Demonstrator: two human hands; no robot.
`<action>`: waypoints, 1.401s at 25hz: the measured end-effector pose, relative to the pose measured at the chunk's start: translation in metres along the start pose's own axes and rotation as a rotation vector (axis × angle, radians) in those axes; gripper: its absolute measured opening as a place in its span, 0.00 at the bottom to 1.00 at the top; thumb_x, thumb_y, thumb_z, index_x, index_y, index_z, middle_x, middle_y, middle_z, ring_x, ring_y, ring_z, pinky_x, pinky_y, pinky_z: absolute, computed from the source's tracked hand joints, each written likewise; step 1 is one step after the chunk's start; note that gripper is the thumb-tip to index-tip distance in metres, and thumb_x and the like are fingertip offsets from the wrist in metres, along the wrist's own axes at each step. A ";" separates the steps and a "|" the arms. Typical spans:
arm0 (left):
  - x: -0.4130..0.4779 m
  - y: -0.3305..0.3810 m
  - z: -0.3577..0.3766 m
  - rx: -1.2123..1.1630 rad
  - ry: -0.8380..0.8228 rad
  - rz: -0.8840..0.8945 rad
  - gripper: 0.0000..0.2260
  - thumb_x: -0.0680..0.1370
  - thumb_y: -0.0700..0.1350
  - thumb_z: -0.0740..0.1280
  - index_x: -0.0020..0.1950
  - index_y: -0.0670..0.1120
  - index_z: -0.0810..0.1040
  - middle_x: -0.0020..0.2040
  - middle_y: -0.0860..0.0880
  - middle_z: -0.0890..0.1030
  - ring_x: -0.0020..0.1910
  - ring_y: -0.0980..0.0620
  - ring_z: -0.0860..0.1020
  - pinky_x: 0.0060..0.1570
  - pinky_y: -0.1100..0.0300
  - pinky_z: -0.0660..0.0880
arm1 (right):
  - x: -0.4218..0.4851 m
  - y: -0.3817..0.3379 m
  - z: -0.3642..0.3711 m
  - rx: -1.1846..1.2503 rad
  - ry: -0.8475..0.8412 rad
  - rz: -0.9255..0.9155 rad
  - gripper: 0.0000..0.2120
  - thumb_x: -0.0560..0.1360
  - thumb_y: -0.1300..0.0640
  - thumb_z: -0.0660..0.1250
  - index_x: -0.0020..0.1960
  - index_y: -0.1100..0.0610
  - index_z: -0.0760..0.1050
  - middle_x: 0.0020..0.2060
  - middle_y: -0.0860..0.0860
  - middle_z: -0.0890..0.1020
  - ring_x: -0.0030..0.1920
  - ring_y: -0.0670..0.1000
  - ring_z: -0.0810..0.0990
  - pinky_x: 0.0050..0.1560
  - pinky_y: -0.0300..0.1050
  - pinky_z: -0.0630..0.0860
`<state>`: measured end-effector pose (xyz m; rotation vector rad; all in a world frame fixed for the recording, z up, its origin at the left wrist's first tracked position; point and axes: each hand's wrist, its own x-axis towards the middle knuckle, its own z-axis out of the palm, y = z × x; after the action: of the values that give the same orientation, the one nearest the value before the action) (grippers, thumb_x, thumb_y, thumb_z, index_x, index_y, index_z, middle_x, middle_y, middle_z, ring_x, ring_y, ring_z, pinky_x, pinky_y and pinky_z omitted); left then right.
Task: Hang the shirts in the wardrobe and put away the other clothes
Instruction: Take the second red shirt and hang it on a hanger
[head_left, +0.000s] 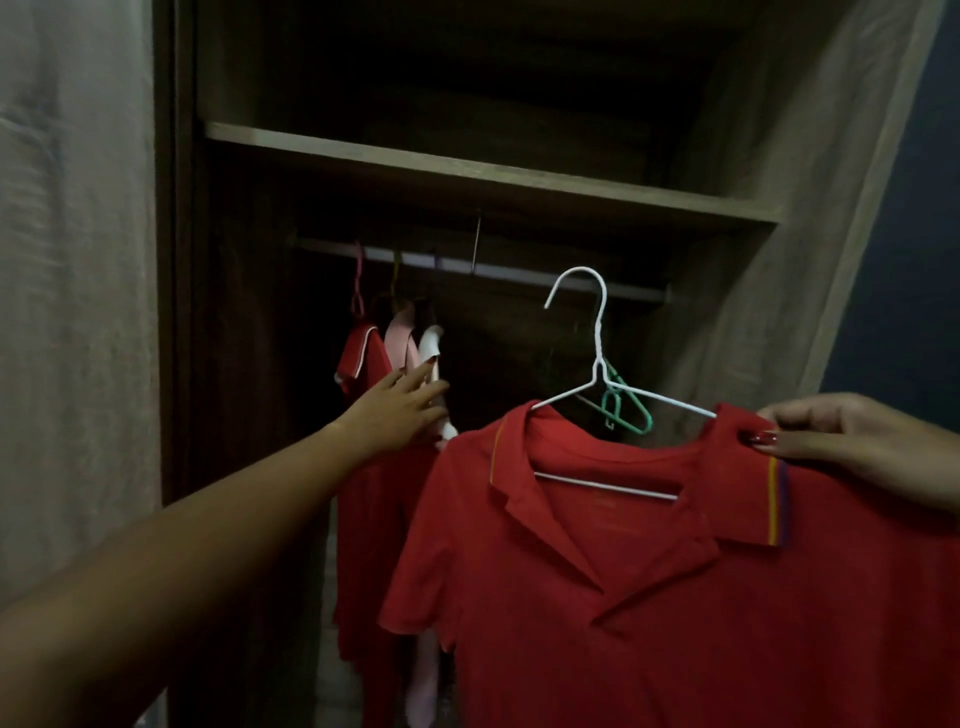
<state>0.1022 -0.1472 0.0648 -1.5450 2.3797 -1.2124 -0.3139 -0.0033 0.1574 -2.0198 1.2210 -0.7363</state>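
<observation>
Hanging step, wardrobe open.
- Right hand (841, 441) pinches the red polo shirt (649, 597) at its shoulder, over the end of the white hanger (597, 338). Shirt is held up in front of the opening, below and short of the rail (519, 273).
- Left hand (402, 410) is open, fingers spread against the clothes already hung (400, 338) at the rail's left end.
- Green hangers (623, 410) show just behind the white hanger's neck; whether they are caught on it I cannot tell.

Orientation: hanger's long axis runs left to right, roughly along the rail; collar faces the camera; hook stands upright, opening to the left.

Doing it well, as I judge:
- Hold the hung clothes aside to keep a gap.
- Turn the shirt about a quarter so the hook crosses the rail.
- Lift above it, then lower on.
- The shoulder grip gives poor control of the hook.
</observation>
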 end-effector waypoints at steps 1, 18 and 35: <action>-0.003 -0.001 0.003 0.008 0.036 -0.015 0.20 0.76 0.49 0.52 0.63 0.53 0.77 0.70 0.46 0.72 0.71 0.39 0.67 0.59 0.47 0.74 | 0.008 -0.004 0.003 -0.023 0.033 0.018 0.35 0.52 0.35 0.78 0.48 0.59 0.82 0.45 0.61 0.85 0.43 0.57 0.82 0.40 0.40 0.78; -0.039 -0.001 0.007 -0.175 0.178 0.044 0.17 0.71 0.59 0.59 0.49 0.50 0.79 0.62 0.46 0.79 0.63 0.43 0.77 0.44 0.51 0.81 | 0.252 -0.021 0.104 -0.018 0.757 0.080 0.09 0.73 0.62 0.61 0.43 0.65 0.77 0.41 0.64 0.79 0.48 0.63 0.81 0.41 0.45 0.71; -0.260 -0.053 0.014 -0.887 0.178 -0.469 0.10 0.78 0.43 0.65 0.58 0.46 0.79 0.53 0.49 0.81 0.51 0.57 0.78 0.50 0.72 0.71 | 0.236 -0.138 0.368 0.168 0.404 -0.754 0.07 0.70 0.65 0.67 0.44 0.55 0.73 0.33 0.54 0.76 0.32 0.49 0.73 0.36 0.32 0.69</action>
<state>0.2773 0.0416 -0.0021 -2.4036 2.9820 -0.2632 0.1279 -0.0788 0.0630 -2.2436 0.5191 -1.6055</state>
